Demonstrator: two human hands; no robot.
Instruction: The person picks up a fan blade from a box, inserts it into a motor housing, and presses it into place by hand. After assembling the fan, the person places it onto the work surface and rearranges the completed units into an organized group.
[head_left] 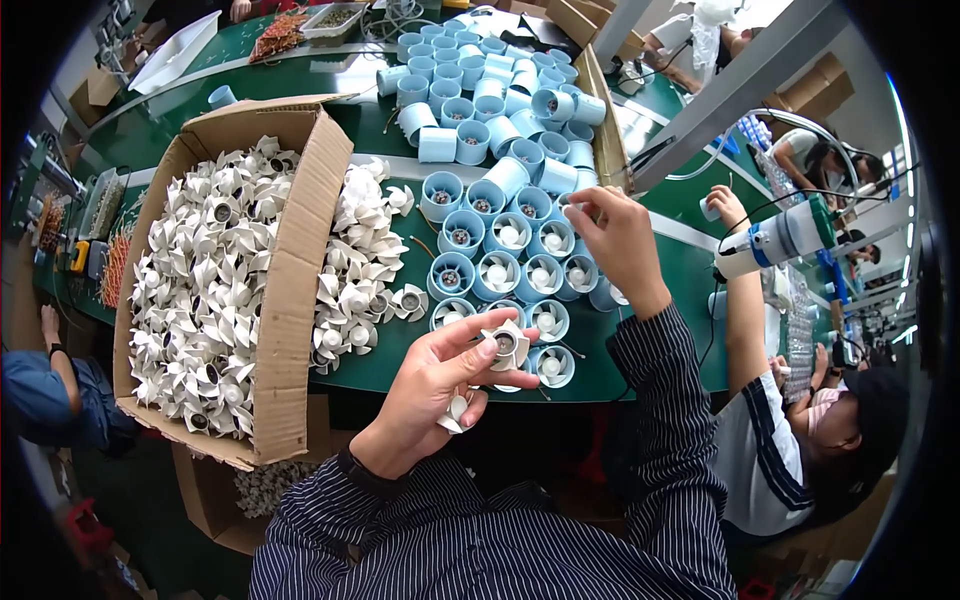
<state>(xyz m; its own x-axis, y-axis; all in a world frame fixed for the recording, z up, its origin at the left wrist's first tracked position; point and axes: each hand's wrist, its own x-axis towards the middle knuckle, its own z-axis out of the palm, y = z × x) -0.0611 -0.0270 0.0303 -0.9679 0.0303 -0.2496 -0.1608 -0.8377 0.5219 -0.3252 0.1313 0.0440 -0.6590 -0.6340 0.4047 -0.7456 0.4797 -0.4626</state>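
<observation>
My left hand [435, 385] is closed around small white fan impellers in front of my chest. One impeller [506, 345] sits between thumb and fingers with its hub facing up, and another [455, 414] is tucked lower against the palm. My right hand [618, 240] is raised over the right side of the light blue cylindrical housings [461, 232], thumb and fingertips drawn together. Something small and whitish shows at those fingertips, but its kind is unclear. Several nearby housings hold a white impeller [543, 275]; others show a bare motor inside [450, 276].
A cardboard box [285, 300] full of white impellers stands at left, with a loose impeller pile [355, 265] beside it. More blue housings [470, 140] crowd the far green table [390, 365]. At right, a co-worker's arm [745, 310] reaches in near a metal post [740, 90].
</observation>
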